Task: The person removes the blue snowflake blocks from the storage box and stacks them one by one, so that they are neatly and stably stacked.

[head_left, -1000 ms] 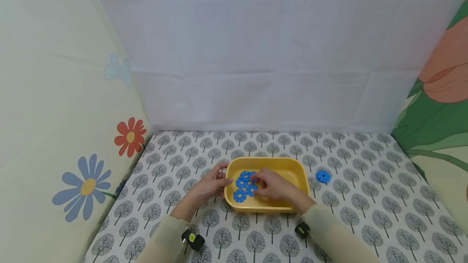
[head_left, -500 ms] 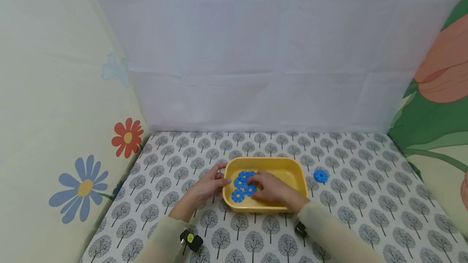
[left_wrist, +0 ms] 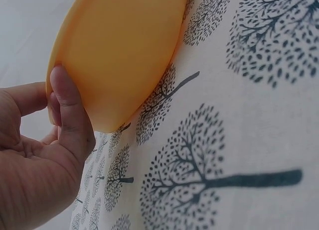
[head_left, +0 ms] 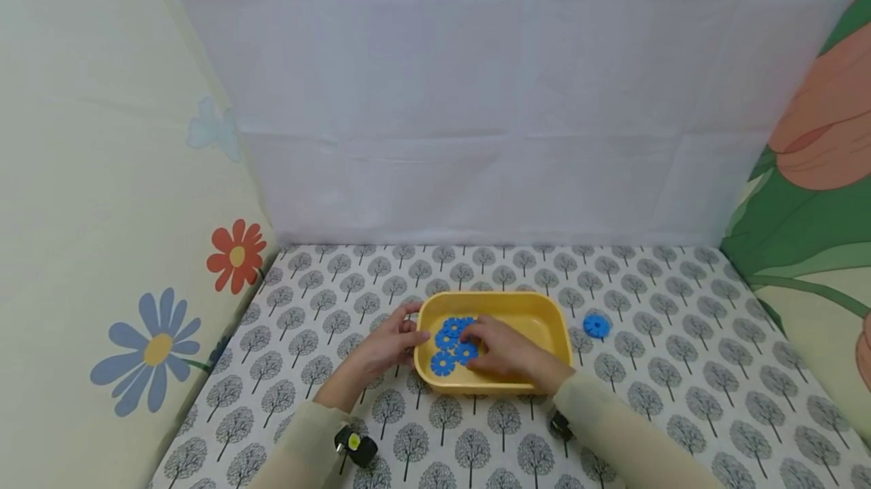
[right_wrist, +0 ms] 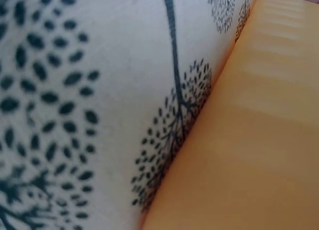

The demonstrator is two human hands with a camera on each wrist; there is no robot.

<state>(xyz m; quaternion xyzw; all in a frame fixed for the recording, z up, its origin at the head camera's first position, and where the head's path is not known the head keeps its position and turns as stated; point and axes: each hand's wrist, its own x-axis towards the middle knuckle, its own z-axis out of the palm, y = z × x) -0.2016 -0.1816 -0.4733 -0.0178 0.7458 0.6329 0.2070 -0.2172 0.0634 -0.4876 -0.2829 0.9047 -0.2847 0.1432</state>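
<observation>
A yellow plastic tray (head_left: pixel 554 307) stands on the table, with several flat blue flower-shaped pieces (head_left: pixel 443 363) grouped at its left end. My left hand (head_left: pixel 386 344) grips the tray's left rim. In the left wrist view the thumb of that hand (left_wrist: pixel 42 160) lies over the rim, with fingers on the other side. My right hand (head_left: pixel 509 353) reaches into the tray, its bent index finger and thumb beside the blue pieces; I cannot tell whether it pinches one. The right wrist view shows mostly the tray's outer wall (right_wrist: pixel 249 140).
Right of the tray, another blue flower-shaped piece (head_left: pixel 596 326) lies on the tree-print tablecloth (head_left: pixel 680 338). A white sheet (head_left: pixel 435 111) hangs behind the table. Panels with painted flowers (head_left: pixel 155 349) stand at the left and right.
The right hand's fingers have spread slightly and settled lower among the blue pieces. The left hand keeps its grip on the rim. The head view has shifted slightly.
</observation>
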